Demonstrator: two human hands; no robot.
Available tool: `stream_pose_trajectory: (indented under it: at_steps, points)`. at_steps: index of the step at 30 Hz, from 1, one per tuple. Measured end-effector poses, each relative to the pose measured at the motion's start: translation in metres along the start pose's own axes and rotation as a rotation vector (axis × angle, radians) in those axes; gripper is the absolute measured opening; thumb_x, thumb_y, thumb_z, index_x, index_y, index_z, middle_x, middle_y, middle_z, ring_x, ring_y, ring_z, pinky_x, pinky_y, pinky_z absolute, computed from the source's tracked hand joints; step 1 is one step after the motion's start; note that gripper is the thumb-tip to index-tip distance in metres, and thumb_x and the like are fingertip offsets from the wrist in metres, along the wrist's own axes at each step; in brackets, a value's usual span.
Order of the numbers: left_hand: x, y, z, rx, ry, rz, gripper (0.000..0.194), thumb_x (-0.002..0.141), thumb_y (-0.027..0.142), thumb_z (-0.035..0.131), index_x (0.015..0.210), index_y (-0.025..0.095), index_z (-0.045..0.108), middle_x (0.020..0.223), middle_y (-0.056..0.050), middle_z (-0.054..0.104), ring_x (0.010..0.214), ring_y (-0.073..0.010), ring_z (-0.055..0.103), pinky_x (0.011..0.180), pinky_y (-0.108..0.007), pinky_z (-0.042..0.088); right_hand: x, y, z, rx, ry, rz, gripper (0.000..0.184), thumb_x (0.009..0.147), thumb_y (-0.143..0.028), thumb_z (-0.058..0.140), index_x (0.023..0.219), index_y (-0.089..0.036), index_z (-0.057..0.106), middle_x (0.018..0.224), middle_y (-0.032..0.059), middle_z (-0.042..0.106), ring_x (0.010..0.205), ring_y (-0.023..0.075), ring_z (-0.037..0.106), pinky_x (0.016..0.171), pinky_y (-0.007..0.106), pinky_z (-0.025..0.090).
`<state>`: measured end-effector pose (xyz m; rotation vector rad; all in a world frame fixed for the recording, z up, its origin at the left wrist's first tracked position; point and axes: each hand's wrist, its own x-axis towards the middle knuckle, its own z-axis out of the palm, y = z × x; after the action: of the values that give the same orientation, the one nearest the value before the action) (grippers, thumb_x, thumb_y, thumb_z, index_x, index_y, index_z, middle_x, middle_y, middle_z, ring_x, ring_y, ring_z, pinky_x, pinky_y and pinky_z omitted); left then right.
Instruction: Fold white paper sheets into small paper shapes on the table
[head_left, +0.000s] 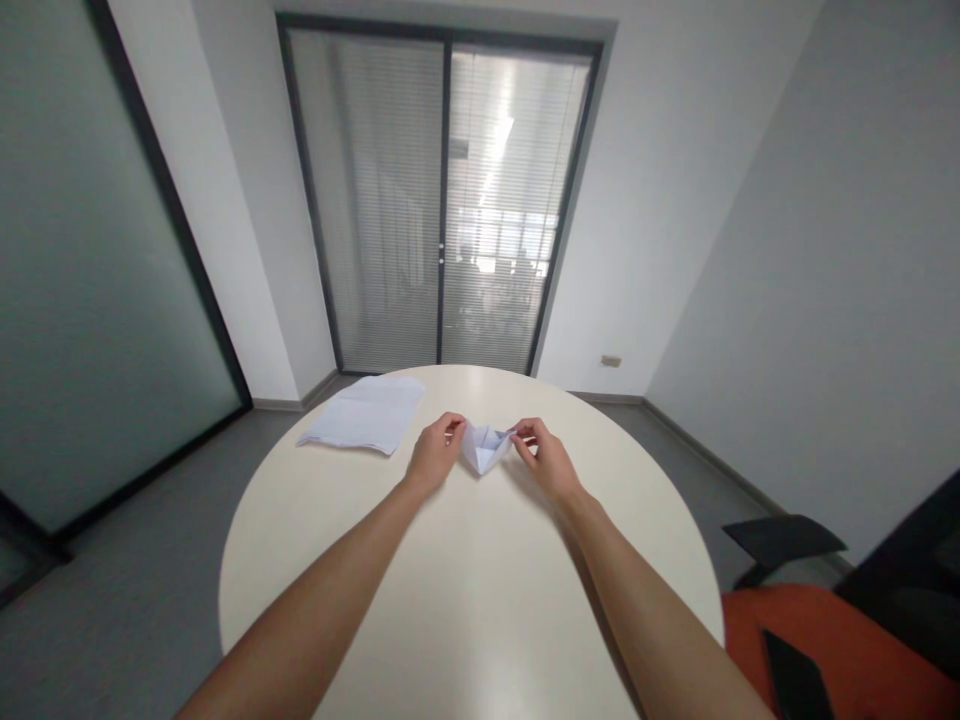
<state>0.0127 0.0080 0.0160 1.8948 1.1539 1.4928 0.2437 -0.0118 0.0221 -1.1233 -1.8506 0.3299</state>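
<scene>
Between my two hands is a small folded white paper boat (484,455), its pointed lower corner turned toward me. My left hand (437,450) pinches its left end between thumb and fingers. The right end is pinched by my right hand (546,455) in the same way. Both hands are just above the far half of the round table, and the fingertips partly cover the boat's two ends. Left of my left hand lies a stack of white paper (367,412) near the table's far left edge.
The cream round table (450,600) spans the middle of the view. An orange chair (817,630) with black armrests stands close to its right side. Beyond the far edge are a glass door with blinds (367,220) and white walls.
</scene>
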Motion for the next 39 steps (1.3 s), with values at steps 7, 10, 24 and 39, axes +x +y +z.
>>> stream_pose_trajectory:
  at_steps: [7,10,24,39]
  points:
    - [0.005,-0.012,-0.001,-0.055,0.113,-0.034,0.017,0.094,0.033,0.052,0.095,0.020,0.062,0.092,-0.006,0.071,0.087,-0.0190,0.067,0.080,-0.032,0.052,0.001,0.004,-0.005,-0.013,0.039,-0.049,0.024,0.096,-0.034,0.051,0.113,-0.022,0.063,0.107,0.0094,0.071,0.084,0.0205,0.067,0.071,0.034,0.054]
    - [0.008,-0.018,0.000,-0.118,0.159,-0.080,0.018,0.093,0.035,0.053,0.096,0.020,0.061,0.092,-0.006,0.069,0.088,-0.0189,0.066,0.080,-0.032,0.054,0.000,0.003,-0.009,-0.032,0.022,-0.110,0.026,0.096,-0.027,0.048,0.111,-0.023,0.069,0.110,0.0091,0.070,0.090,0.0205,0.066,0.074,0.033,0.055]
    - [0.016,-0.023,-0.002,-0.385,0.278,-0.288,0.026,0.094,0.044,0.054,0.097,0.019,0.055,0.097,-0.006,0.067,0.088,-0.0156,0.068,0.080,-0.035,0.061,-0.001,0.008,-0.013,-0.048,0.020,-0.027,0.032,0.093,-0.024,0.048,0.118,-0.022,0.068,0.113,0.0088,0.069,0.090,0.0198,0.066,0.075,0.034,0.056]
    - [0.005,-0.014,0.005,-0.201,0.130,-0.079,0.021,0.097,0.040,0.050,0.102,0.020,0.056,0.095,-0.005,0.065,0.090,-0.0169,0.065,0.082,-0.032,0.057,-0.005,-0.005,-0.003,-0.311,-0.113,-0.086,0.075,0.077,-0.045,0.078,0.142,-0.019,0.052,0.132,0.0165,0.064,0.120,0.0338,0.060,0.103,0.051,0.045]
